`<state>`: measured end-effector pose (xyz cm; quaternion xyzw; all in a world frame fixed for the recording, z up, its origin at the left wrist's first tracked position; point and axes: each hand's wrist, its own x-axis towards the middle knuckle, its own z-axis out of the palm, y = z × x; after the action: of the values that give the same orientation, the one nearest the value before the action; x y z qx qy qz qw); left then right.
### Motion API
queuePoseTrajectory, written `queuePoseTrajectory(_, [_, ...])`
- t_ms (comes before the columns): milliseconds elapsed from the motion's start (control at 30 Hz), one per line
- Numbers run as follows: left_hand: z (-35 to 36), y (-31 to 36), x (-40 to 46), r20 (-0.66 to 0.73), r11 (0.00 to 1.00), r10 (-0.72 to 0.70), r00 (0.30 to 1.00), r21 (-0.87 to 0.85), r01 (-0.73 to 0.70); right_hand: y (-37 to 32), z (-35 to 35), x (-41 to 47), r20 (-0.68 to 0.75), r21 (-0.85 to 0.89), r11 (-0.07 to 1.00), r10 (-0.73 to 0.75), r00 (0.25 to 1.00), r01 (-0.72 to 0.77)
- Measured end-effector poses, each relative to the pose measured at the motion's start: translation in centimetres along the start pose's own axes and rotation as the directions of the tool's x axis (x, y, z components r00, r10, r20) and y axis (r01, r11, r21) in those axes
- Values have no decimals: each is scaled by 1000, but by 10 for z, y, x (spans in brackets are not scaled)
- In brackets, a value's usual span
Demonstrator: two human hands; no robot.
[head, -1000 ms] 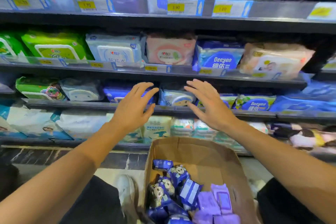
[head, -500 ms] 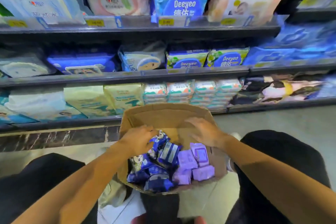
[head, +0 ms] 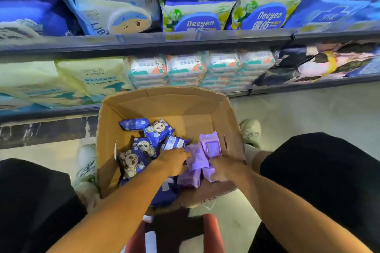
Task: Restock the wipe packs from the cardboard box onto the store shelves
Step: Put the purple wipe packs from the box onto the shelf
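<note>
Purple wipe packs [head: 196,156] | cardboard box [head: 164,102] | both hands' fingers closed on them

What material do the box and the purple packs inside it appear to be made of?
The box: brown corrugated cardboard, matte, going by its folded flaps and creases. The purple packs: probably thin plastic film, slightly glossy, since they crumple and catch the light; a flat label or lid shows on one. Left hand and right hand are both on them.
</note>
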<state>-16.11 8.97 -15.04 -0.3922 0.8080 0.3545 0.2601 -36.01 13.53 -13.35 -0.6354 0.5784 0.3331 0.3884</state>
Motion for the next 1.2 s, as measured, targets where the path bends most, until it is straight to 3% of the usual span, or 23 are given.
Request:
queuePoseTrajectory(233, [21, -4, 44, 53, 996, -26, 998, -79, 30, 3, 27, 44, 4, -78, 997, 3, 1000, -2])
queuePoseTrajectory(333, [34, 1, 63, 86, 999, 34, 996, 14, -35, 2, 37, 58, 4, -119, 990, 73, 997, -73])
queuePoseTrajectory(433, [45, 9, 68, 166, 996, 56, 984, -74, -44, 3, 43, 72, 12, -165, 982, 96, 995, -92])
queuePoseTrajectory(567, [51, 22, 67, 118, 989, 10, 993, -150, 8, 7, 34, 76, 78, -92, 994, 62, 995, -55])
queuePoseTrajectory(733, [54, 33, 78, 28, 998, -56, 998, -17, 57, 11, 34, 79, 159, 37, 999, 31, 987, -37])
queuePoseTrajectory(867, [48, 36, 77, -44, 995, -90, 995, 40, 92, 12, 41, 80, 131, 231, 970, 50, 990, -80])
queuePoseTrajectory(1000, [41, 21, 73, -211, 987, -161, 964, -51, 154, 10, 48, 80, 62, 405, 881, 239, 969, -244])
queuePoseTrajectory(1067, [39, 11, 67, -232, 966, -195, 953, -216, 145, 6, 44, 74, 76, 384, 869, 308, 948, -313])
queuePoseTrajectory(1200, [28, -4, 49, -220, 748, -295, 930, -659, 81, 4, 37, 63, 127, 344, 885, 287, 950, -313])
